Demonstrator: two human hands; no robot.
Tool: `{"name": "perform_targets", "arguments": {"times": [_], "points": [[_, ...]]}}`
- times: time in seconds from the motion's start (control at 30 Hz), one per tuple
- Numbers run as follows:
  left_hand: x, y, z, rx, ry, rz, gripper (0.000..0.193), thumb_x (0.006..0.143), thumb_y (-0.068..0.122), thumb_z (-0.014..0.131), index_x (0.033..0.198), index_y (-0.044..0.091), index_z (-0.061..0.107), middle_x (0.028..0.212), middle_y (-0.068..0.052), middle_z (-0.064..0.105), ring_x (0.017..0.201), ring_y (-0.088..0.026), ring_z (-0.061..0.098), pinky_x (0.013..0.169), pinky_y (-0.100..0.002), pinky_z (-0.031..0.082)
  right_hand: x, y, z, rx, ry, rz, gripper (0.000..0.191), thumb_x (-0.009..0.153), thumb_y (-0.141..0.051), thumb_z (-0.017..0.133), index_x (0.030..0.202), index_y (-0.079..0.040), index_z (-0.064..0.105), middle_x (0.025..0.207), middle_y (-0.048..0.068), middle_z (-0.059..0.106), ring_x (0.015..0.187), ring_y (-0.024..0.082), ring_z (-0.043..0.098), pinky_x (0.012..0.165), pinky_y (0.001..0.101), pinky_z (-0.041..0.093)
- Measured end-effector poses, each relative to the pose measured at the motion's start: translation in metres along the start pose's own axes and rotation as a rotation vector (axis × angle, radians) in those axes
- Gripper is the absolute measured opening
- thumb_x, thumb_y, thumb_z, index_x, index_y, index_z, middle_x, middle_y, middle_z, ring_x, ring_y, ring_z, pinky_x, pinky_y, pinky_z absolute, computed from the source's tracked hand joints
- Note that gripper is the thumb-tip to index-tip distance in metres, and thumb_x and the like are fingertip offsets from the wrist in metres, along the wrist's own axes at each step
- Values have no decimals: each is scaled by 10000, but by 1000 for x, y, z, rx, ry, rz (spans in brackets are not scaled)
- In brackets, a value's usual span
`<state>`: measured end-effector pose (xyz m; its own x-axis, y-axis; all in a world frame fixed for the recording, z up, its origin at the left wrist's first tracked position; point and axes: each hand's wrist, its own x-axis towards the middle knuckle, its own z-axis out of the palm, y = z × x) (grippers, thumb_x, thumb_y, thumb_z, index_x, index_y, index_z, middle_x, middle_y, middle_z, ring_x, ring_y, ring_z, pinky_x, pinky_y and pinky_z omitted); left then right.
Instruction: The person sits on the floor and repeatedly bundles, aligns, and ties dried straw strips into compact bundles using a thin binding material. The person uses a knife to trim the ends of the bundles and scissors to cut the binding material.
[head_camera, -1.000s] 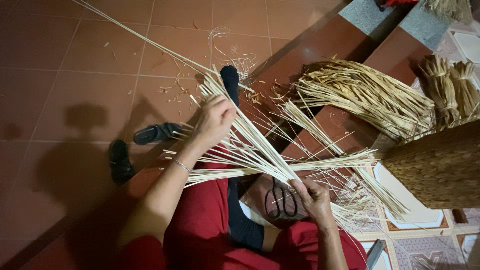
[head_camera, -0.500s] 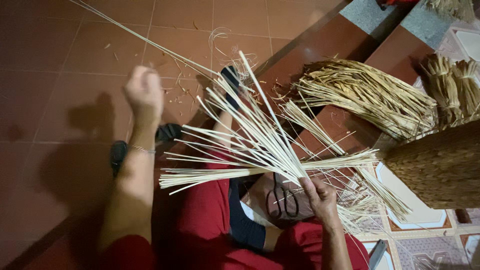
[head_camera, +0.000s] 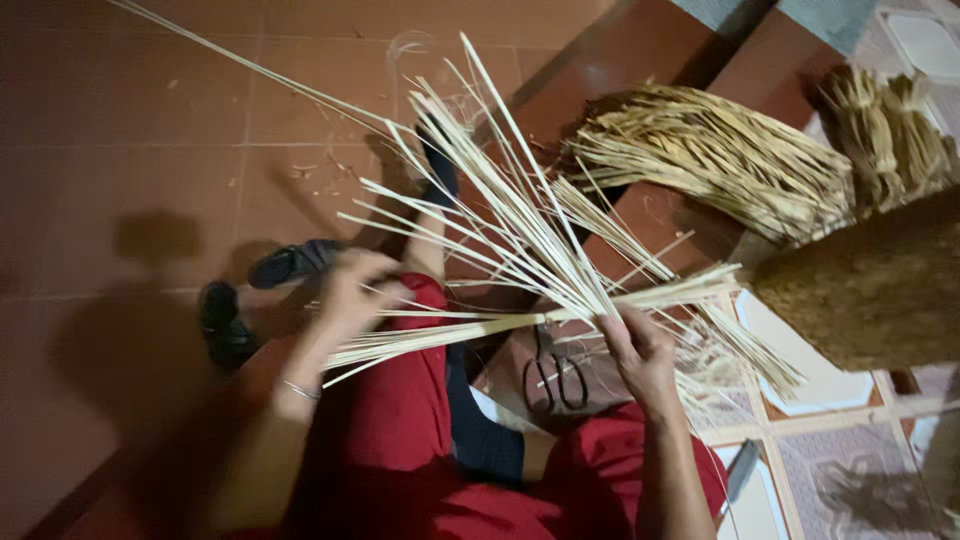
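Pale thin cane strips (head_camera: 520, 250) fan out across my lap, crossing where a flat band of them (head_camera: 470, 330) runs sideways. My right hand (head_camera: 640, 350) pinches the crossing point of the strips and holds it down. My left hand (head_camera: 355, 290) sits at the left end of the band, fingers curled on a strip there. One very long strip (head_camera: 250, 68) reaches away to the upper left over the floor. Black scissors (head_camera: 555, 375) lie just under the crossing. I sit in red clothes.
A bundle of yellowish straw (head_camera: 720, 160) lies at the upper right, with another bunch (head_camera: 890, 125) beside it. A brown woven surface (head_camera: 870, 290) stands at the right. Black sandals (head_camera: 240, 300) rest on the red tile floor at the left. Patterned tiles lie at the lower right.
My left hand, raised high to the left half a second ago, has come back down onto the strips. The right hand has stayed on the crossing point.
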<state>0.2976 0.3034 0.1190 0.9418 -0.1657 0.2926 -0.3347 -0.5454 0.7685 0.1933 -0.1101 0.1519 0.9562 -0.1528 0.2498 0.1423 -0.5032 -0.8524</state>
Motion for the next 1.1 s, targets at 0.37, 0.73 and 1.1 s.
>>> {"name": "perform_targets", "arguments": {"times": [0.37, 0.73, 1.1], "points": [[-20, 149, 178, -1557, -407, -407, 758, 973, 604, 533, 1507, 70, 463, 1495, -120, 561, 1442, -246, 463, 1175, -452, 422, -8, -52, 43, -380, -116, -79, 182, 1016, -206, 651, 1141, -87, 709, 748, 111, 731, 623, 196, 694, 578, 382, 569], [-50, 155, 161, -1698, -266, -400, 891, 965, 727, 375, 1618, 129, 276, 1706, -74, 271, 1560, -246, 295, 1282, -452, 236, -11, -92, 102, -594, 34, -66, 739, 1019, -521, 497, 1579, -53, 384, 1666, 243, 244, 1558, 480, 169, 1212, 687, 148], [-50, 157, 141, -1830, -438, -236, 1205, 782, 930, 341, 1682, 184, 50, 1763, -127, 91, 1628, -323, 135, 1306, -556, 193, -28, -104, 109, -864, -204, -107, 829, 1067, -663, 246, 1578, -36, 430, 1708, 247, 188, 1603, 454, 10, 1277, 651, -7]]}}
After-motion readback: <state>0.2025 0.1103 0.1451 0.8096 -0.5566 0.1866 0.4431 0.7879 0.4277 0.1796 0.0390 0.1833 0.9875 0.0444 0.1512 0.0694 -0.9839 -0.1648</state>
